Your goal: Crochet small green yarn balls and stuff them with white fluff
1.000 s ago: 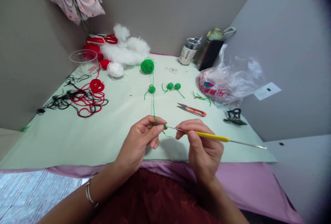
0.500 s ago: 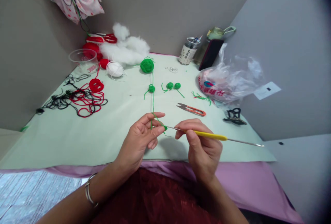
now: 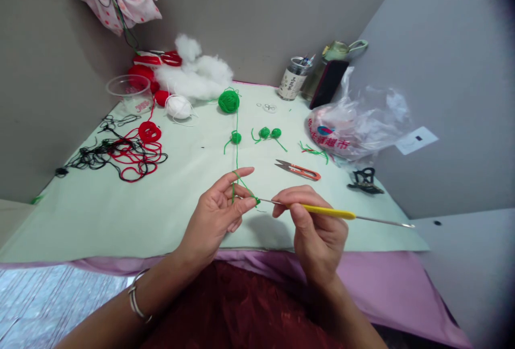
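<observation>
Near the table's front edge (image 3: pixel 120 251), the left hand (image 3: pixel 215 210) pinches a small green crochet piece (image 3: pixel 257 202); the right hand (image 3: pixel 317 225) grips a yellow-handled crochet hook (image 3: pixel 328 211), its shaft (image 3: pixel 269 201) running leftward, roughly along that edge, to the piece.

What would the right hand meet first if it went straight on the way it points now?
Most likely the small green yarn piece, pinched in the left hand; the crochet hook reaches it. That hand's fingers seem next in line, though one view leaves depth uncertain.
</observation>
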Demonstrator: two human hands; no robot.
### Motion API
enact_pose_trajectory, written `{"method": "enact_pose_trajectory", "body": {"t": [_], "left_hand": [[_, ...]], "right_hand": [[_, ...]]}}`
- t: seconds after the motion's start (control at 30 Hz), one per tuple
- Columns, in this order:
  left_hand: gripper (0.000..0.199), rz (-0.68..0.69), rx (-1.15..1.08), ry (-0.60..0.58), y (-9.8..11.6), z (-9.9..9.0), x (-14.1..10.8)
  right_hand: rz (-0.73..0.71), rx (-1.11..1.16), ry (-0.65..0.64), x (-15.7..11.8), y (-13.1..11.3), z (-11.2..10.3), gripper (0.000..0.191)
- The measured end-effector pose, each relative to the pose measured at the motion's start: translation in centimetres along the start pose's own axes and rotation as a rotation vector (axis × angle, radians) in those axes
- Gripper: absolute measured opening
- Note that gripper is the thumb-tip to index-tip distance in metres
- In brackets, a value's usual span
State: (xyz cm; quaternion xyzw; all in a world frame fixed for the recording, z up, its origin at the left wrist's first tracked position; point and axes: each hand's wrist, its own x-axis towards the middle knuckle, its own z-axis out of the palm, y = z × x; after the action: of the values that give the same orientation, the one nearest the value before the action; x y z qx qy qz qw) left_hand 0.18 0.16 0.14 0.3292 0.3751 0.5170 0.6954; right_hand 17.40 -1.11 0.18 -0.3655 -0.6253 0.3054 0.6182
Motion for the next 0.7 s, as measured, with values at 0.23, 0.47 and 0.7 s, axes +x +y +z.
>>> {"method": "enact_pose_trajectory", "body": {"t": [0.23,0.47,0.7], "left_hand": [[0.057,0.020,0.073,0.004,-0.04,-0.19,-0.07],[0.079,0.033,0.137,0.011,0.24,-0.08,-0.12],[0.085,0.085,0.169,0.022,0.53,0.10,-0.40]], "right_hand": [[-0.005,-0.028,-0.049,0.04,-0.13,-0.28,0.023],[-0.021,-0.037,-0.078,-0.01,-0.24,-0.44,0.022],[-0.036,-0.031,-0.064,-0.06,-0.38,-0.44,0.022]]}}
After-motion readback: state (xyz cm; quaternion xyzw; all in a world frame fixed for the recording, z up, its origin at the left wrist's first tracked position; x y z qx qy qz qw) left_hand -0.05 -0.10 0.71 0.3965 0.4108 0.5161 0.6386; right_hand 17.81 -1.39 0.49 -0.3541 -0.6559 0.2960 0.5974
